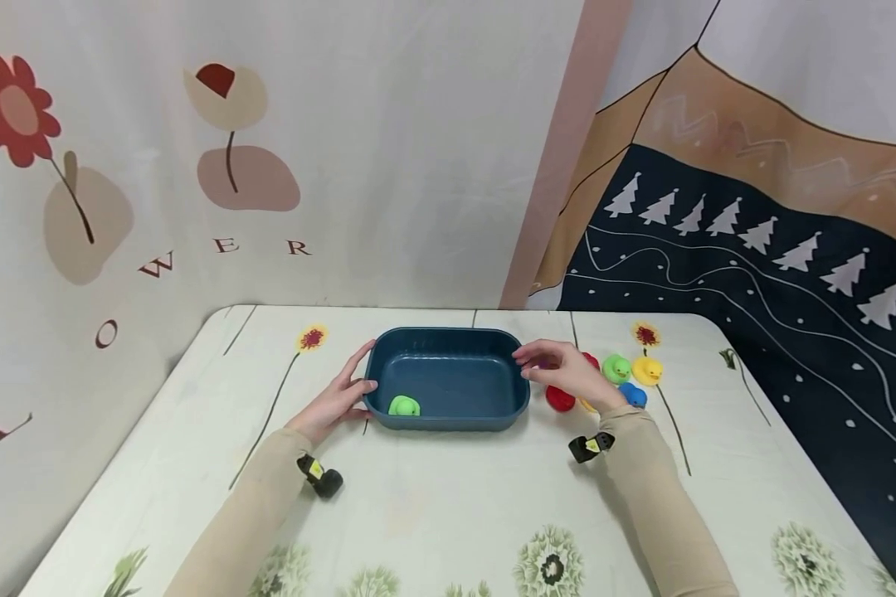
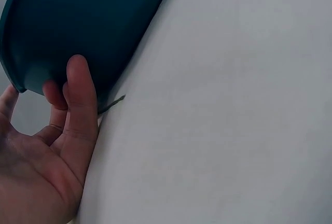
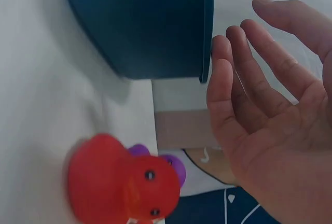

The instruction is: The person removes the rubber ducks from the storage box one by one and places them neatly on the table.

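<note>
A dark blue rectangular plastic basin (image 1: 448,421) stands on the table with a green rubber duck (image 1: 404,405) in its near left corner. My left hand (image 1: 332,405) holds the basin's left end, its thumb at the rim and other fingers against the outer wall. At the right end, my right hand (image 1: 567,373) has its fingertips by the rim, thumb apart and nothing in its grasp. Close by that hand, a red rubber duck (image 3: 124,180) sits on the table, a purple one (image 3: 178,168) partly hidden behind it.
Right of the basin are more ducks: green (image 1: 616,368), yellow (image 1: 647,371), blue (image 1: 633,395) and others partly hidden by the right hand and forearm. A flower-printed cloth (image 1: 448,514) covers the table. Printed curtains (image 1: 388,166) hang behind it.
</note>
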{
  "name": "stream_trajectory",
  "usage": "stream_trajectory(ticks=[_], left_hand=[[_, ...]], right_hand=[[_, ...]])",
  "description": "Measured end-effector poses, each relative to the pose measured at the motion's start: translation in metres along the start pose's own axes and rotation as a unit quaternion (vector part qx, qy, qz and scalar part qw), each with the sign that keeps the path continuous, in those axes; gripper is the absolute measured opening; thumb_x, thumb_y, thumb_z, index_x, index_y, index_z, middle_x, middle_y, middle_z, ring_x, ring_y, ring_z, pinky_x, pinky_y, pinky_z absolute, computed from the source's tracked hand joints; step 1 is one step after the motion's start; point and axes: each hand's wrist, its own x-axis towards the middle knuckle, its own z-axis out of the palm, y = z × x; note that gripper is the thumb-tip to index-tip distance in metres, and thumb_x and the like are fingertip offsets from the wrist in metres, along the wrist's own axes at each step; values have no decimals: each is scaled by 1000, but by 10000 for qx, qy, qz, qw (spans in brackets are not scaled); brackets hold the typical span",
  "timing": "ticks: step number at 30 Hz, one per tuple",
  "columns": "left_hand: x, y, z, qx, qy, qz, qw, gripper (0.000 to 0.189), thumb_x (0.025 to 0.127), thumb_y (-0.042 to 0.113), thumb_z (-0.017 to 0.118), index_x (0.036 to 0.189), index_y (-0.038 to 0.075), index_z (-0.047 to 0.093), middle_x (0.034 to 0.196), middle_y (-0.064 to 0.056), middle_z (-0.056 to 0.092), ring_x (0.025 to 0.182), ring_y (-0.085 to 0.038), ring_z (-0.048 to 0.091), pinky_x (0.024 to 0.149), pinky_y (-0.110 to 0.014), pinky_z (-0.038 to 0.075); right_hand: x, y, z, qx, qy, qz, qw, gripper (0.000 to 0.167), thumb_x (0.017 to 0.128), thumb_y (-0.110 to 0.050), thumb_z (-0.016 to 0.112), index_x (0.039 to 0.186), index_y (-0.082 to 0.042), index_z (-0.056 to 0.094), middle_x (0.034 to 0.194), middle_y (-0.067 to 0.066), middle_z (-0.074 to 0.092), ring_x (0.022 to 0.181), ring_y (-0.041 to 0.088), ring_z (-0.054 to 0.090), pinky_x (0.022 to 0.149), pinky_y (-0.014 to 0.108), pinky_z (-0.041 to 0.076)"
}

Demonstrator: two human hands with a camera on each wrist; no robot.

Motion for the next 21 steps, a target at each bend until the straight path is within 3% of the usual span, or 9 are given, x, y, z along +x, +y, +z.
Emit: stream_trajectory(ticks=[15, 21], left_hand=[[1, -2, 0, 11, -44, 60, 10000, 72, 98, 18, 51, 153, 45, 13, 157, -22, 6, 120, -38, 47, 87, -44, 50], [2, -3, 0, -7, -38, 63, 10000, 73, 98, 17, 52, 153, 45, 13, 156, -23, 9, 117, -36, 47, 85, -42, 50]], right_hand=[[24, -16, 19, 88, -463, -471, 9978, 33, 91, -6, 66, 122, 1, 62, 118, 24, 60, 101, 27, 59, 86, 28, 50], [34, -21, 32, -88, -738, -642, 9952, 32, 90, -5, 66, 121, 4, 61, 112, 17, 63, 100, 27, 60, 87, 29, 49]])
